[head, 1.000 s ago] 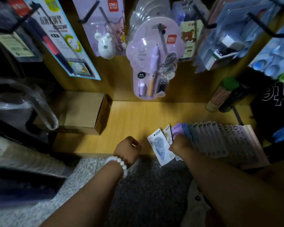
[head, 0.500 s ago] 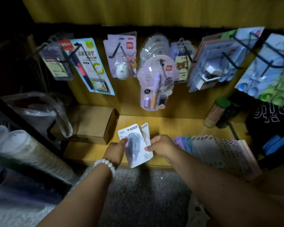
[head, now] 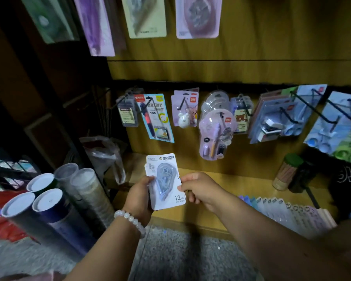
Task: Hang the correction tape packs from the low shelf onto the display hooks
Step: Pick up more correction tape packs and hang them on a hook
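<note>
A white correction tape pack [head: 165, 180] marked 12 m is held upright above the front of the low wooden shelf [head: 235, 187], with at least one more pack stacked behind it. My left hand [head: 139, 197], with a bead bracelet at the wrist, grips the stack's left edge and back. My right hand [head: 199, 189] pinches the stack's right edge. A fanned row of further packs [head: 284, 211] lies on the shelf to the right. Black display hooks [head: 288, 114] stick out of the wooden back panel above the shelf, most carrying other stationery cards.
Several capped tubes [head: 49, 201] stand on the floor at the left. A plastic bag [head: 103, 155] sits at the shelf's left end. A green-topped cylinder [head: 288, 171] stands on the shelf at right. More carded items [head: 198, 17] hang higher up.
Both hands lifted the packs off the shelf's front edge and raised them; my left hand came to grip them. The view tilted upward, showing the higher rows of hanging items.
</note>
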A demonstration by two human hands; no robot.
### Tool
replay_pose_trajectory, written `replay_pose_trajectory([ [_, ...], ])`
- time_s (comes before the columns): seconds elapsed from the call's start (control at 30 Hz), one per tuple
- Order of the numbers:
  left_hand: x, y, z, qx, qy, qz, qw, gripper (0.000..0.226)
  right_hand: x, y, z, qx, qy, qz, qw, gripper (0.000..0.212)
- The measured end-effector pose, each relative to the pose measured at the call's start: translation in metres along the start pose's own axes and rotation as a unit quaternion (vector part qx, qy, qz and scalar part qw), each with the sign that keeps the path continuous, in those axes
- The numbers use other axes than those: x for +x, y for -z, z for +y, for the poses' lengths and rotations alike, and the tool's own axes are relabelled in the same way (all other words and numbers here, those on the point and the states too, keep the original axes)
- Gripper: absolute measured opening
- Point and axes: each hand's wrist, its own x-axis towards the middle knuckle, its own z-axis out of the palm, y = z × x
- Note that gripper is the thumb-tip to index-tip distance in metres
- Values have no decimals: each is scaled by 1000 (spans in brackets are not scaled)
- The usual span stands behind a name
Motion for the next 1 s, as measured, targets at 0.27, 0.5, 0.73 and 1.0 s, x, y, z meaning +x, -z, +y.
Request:
replay_pose_trajectory([
  [0.27,-27,-18,27,92,-112,12,989,29,-47,-1,-48,26,133,62,989,17],
  [0.5,-49,-65,49,69,-158,-68,983,32,-74,40,-74,73,163,120,977,27],
  [0.73,-60,-112,73,75,-174,-123,974,27,-121,91,-132,85,272,212,935,30],
  [1.0,-73,-154,94,116,-185,-121,968,24,-145,145,-214,44,389,338,856,24],
])
